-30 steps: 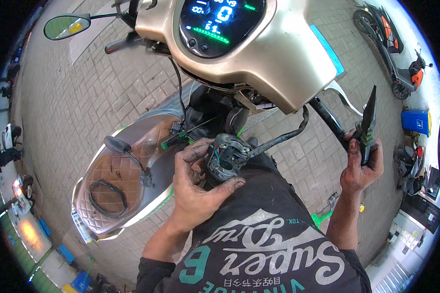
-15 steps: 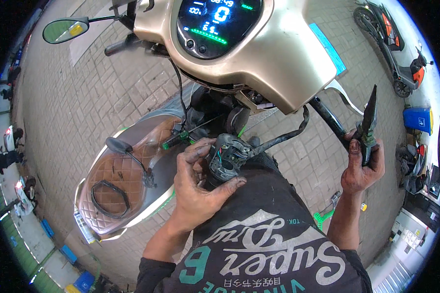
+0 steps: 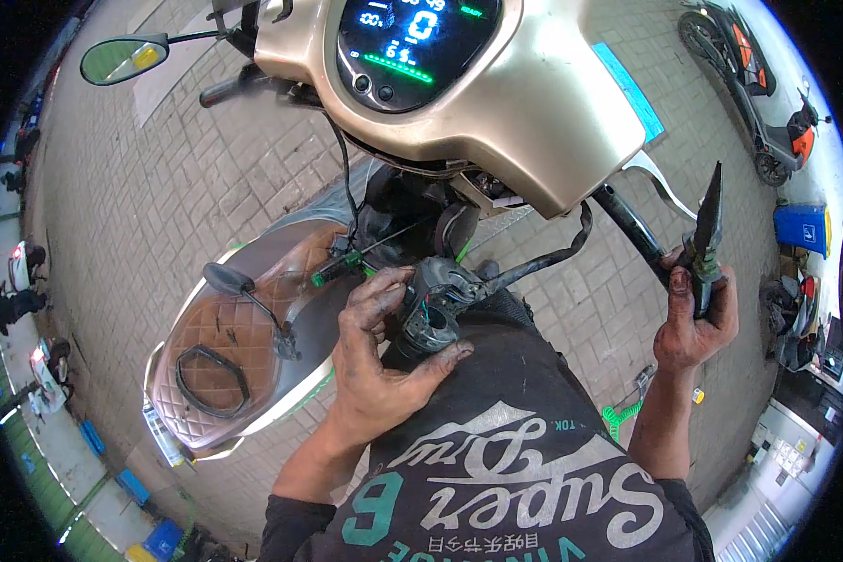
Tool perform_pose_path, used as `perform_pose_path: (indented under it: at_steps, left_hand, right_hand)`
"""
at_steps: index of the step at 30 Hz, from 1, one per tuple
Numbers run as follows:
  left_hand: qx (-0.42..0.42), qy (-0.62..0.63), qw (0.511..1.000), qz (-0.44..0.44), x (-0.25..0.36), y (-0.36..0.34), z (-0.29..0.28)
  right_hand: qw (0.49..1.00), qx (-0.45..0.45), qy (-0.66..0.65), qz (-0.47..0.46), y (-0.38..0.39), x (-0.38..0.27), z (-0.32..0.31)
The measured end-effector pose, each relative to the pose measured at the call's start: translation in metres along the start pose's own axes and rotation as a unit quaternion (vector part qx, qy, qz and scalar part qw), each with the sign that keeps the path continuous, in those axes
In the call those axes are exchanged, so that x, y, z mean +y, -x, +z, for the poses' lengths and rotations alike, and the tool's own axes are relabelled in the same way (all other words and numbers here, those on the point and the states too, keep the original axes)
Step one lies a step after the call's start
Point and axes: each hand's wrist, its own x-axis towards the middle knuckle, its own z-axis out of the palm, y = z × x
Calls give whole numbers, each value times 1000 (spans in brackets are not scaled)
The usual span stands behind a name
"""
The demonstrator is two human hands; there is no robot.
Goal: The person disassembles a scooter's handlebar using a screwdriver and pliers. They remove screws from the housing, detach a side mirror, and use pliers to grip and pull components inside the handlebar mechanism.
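Observation:
My left hand [image 3: 381, 348] is curled round a black handlebar switch housing [image 3: 431, 309], its hollow round side turned up and small wires showing inside. A thick black cable [image 3: 534, 273] runs from the housing up to the scooter's front. In my right hand [image 3: 695, 323] are dark long-nose pliers [image 3: 708, 225], closed fingers about their handles and the pointed tip upward. The right fingers also lie against the end of the bare black handlebar [image 3: 629, 228].
Above my hands spreads the scooter's gold front cover [image 3: 543, 103] with its lit display [image 3: 417, 47]. On the brown quilted seat [image 3: 189, 328] at left lie a mirror [image 3: 229, 278] and a black ring-shaped piece [image 3: 206, 386]. A green-handled screwdriver [image 3: 335, 270] rests beyond my left hand.
The switch housing has turned in my left hand, so its hollow side is seen at a steeper slant. My right hand and the pliers stay nearly still.

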Motion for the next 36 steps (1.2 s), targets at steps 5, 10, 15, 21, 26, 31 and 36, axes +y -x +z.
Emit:
perform_pose_path:
  at_steps: [5,10,15,21,26,31,36]
  left_hand:
    - [-3,-12,1000,8,-1,-1,1]
    - [-25,-106,994,15,1,-3,-3]
    - [5,9,1000,-24,0,2,3]
    - [18,45,997,-62,2,4,2]
    - [5,-10,1000,-13,-1,0,1]
    - [50,74,992,-87,8,-1,7]
    - [2,-2,999,-34,-1,-6,4]
  right_hand:
    - [1000,2,-4,8,-2,-2,1]
    - [1000,-1,6,4,-3,-4,2]
    - [1000,1,-6,9,-1,-2,0]
    - [1000,-1,-4,2,4,-1,0]
    - [1000,-4,12,1,3,0,-1]
    - [1000,1,-8,-11,0,1,1]
    - [1000,-4,10,-3,0,4,-2]
